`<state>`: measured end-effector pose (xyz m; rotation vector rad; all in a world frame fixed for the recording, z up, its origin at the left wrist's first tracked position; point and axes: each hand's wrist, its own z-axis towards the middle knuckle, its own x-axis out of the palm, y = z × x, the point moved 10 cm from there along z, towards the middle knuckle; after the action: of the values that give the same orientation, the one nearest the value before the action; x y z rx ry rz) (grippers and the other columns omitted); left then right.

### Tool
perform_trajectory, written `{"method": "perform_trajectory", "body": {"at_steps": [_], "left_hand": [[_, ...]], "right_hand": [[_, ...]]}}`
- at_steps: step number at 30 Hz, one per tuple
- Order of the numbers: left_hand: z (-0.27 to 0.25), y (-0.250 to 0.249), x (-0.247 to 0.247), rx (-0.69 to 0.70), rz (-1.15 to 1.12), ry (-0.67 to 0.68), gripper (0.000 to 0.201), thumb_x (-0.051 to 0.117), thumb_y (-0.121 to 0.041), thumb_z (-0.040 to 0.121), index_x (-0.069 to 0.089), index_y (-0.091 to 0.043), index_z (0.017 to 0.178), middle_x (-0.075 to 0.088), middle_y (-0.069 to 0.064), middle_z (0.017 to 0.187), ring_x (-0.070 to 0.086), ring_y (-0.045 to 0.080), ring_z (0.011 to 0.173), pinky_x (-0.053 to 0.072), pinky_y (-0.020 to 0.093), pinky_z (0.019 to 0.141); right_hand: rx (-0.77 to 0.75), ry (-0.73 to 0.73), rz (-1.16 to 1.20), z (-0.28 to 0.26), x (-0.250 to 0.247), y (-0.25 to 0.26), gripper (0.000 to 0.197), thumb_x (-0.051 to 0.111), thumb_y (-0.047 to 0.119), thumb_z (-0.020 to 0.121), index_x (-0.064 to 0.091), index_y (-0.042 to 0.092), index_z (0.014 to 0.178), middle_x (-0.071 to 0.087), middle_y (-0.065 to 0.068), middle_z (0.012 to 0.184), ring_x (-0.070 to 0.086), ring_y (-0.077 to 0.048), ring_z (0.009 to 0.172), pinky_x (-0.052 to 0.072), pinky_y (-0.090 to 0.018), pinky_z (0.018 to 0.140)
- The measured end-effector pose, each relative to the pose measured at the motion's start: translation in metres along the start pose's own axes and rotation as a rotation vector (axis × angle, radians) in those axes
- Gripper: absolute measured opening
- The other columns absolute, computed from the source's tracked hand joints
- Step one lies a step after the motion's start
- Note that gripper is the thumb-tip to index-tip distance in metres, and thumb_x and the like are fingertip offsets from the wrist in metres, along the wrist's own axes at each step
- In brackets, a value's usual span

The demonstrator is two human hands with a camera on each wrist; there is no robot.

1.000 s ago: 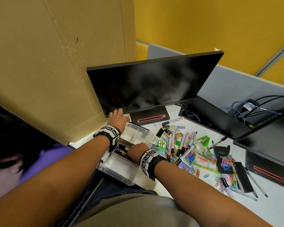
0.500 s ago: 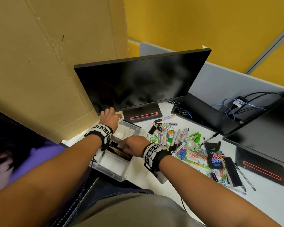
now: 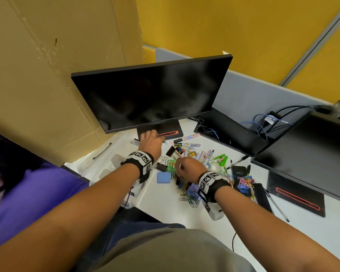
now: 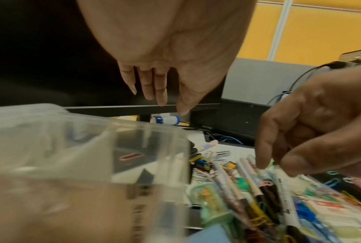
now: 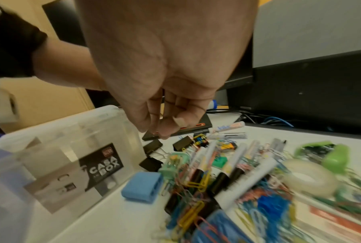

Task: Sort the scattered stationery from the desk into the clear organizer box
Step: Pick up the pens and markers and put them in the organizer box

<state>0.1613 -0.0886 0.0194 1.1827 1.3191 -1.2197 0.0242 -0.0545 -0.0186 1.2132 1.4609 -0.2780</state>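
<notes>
Reaching into the clutter
My right hand [image 5: 165, 105] hovers, fingers loosely curled, empty – tangled paper clips [image 5: 196, 182] beneath could drag neighbours along.

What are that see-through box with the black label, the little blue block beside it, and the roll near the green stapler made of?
The organizer box looks like clear, glossy hard plastic: the desk shows through its walls. The blue block seems matte and soft-edged, perhaps rubber or foam; I cannot say which. The tape roll looks like translucent glossy plastic film wound in a ring.
</notes>
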Motion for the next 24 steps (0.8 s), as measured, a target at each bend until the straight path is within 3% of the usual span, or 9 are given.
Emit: {"method": "perform_trajectory", "body": {"at_steps": [6,11,14,18,24], "left_hand": [[-0.007,-0.064,0.019,0.088,0.013,0.057,0.04,0.057,-0.009,0.086,0.063,-0.03,0.12,0.053,0.005,0.119,0.045,0.028,0.115,0.031,0.042,0.099],[-0.02,-0.092,0.054,0.091,-0.026,0.226,0.039,0.057,-0.007,0.086,0.061,-0.027,0.119,0.052,0.007,0.122,0.048,0.029,0.116,0.032,0.042,0.099],[-0.029,-0.103,0.076,0.076,-0.036,0.336,0.032,0.053,-0.01,0.091,0.06,-0.025,0.119,0.052,0.009,0.124,0.053,0.03,0.114,0.036,0.043,0.098],[-0.04,-0.11,0.1,0.056,-0.059,0.445,0.028,0.051,-0.005,0.089,0.056,-0.015,0.115,0.055,0.013,0.117,0.058,0.035,0.102,0.05,0.043,0.088],[-0.05,-0.1,0.124,-0.072,-0.074,0.497,0.041,0.054,-0.01,0.091,0.043,-0.009,0.131,0.055,0.016,0.124,0.058,0.035,0.11,0.05,0.042,0.086]], "right_hand": [[0.035,0.106,-0.08,-0.027,0.018,-0.051,0.013,0.055,0.021,0.091,0.065,0.017,0.097,0.066,-0.004,0.098,0.062,-0.026,0.089,0.052,-0.035,0.074],[0.095,0.134,-0.108,-0.043,0.028,-0.084,0.01,0.054,0.026,0.091,0.061,0.021,0.097,0.066,-0.004,0.099,0.061,-0.024,0.087,0.051,-0.033,0.072],[0.109,0.142,-0.133,-0.05,0.035,-0.097,0.006,0.054,0.023,0.089,0.058,0.021,0.093,0.064,-0.005,0.098,0.062,-0.027,0.089,0.048,-0.031,0.071],[0.11,0.13,-0.156,-0.058,0.041,-0.109,0.002,0.056,0.022,0.088,0.055,0.02,0.089,0.058,-0.004,0.091,0.058,-0.025,0.083,0.043,-0.029,0.068],[0.109,0.117,-0.142,-0.065,0.047,-0.126,0.021,0.06,0.026,0.09,0.064,0.018,0.109,0.064,-0.005,0.112,0.062,-0.028,0.098,0.052,-0.034,0.08]]}}
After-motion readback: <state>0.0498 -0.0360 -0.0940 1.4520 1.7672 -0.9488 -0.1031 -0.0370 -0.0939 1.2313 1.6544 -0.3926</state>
